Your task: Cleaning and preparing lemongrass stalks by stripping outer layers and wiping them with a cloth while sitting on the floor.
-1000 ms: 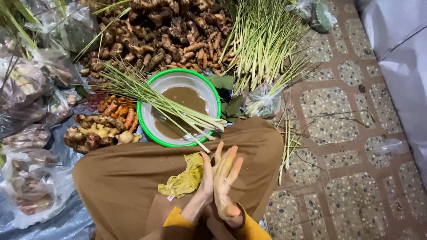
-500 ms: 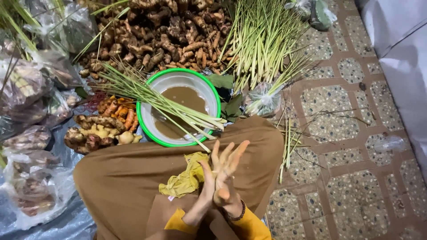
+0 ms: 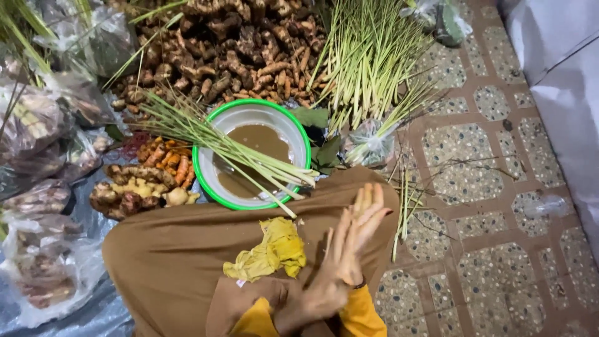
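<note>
Pressing our left hand (image 3: 321, 284) and right hand (image 3: 362, 231) palm to palm, fingers straight, holding nothing, over the brown cloth lap; crumpled yellow rag (image 3: 268, 253) just left; round green-rimmed basin (image 3: 299, 134) beyond, fibrous lemongrass stalks (image 3: 218, 140) across it.

left hand (image 3: 324, 284) and right hand (image 3: 360, 234) pressed together, fingers straight, blurred

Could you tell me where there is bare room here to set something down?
The patterned tiled floor right of the lemongrass pile is bare. Left is crowded: green-rimmed bowl, brown root heap, plastic bags.
</note>
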